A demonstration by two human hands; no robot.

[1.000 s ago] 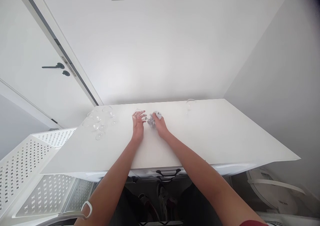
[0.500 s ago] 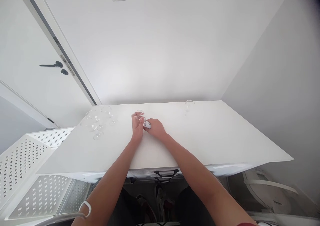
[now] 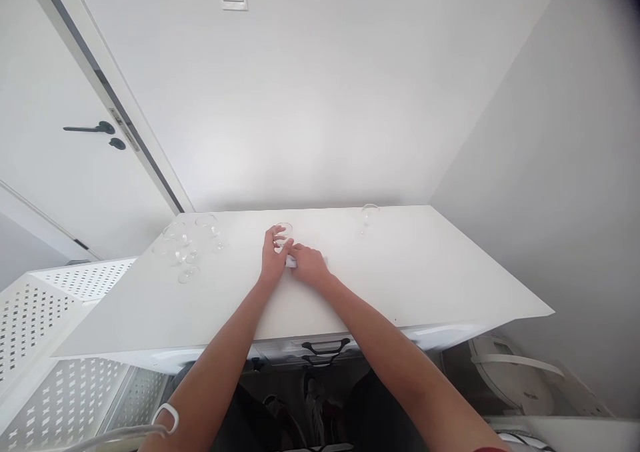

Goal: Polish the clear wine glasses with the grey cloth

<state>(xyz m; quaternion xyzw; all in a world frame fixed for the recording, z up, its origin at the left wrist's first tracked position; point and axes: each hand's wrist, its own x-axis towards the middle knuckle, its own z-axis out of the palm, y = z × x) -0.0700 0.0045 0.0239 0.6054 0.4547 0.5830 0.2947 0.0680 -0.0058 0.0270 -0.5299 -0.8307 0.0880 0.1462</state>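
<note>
Near the middle of the white cabinet top, my left hand is wrapped round the bowl of a clear wine glass, whose rim points up and away. My right hand is closed on a grey-white cloth right beside the glass, and the fingers of both hands meet there. The glass's stem and foot are hidden behind my hands. Most of the cloth is covered by the right hand.
Several clear wine glasses cluster at the left end, some upright, some apparently lying. Another glass stands toward the back right. A wall rises behind. A perforated white rack stands left, and a round pale appliance sits low right.
My right hand has moved left and closer to me with the cloth, from beside the glass up against my left hand. The glass in my left hand has turned more upright. The view has shifted slightly.
</note>
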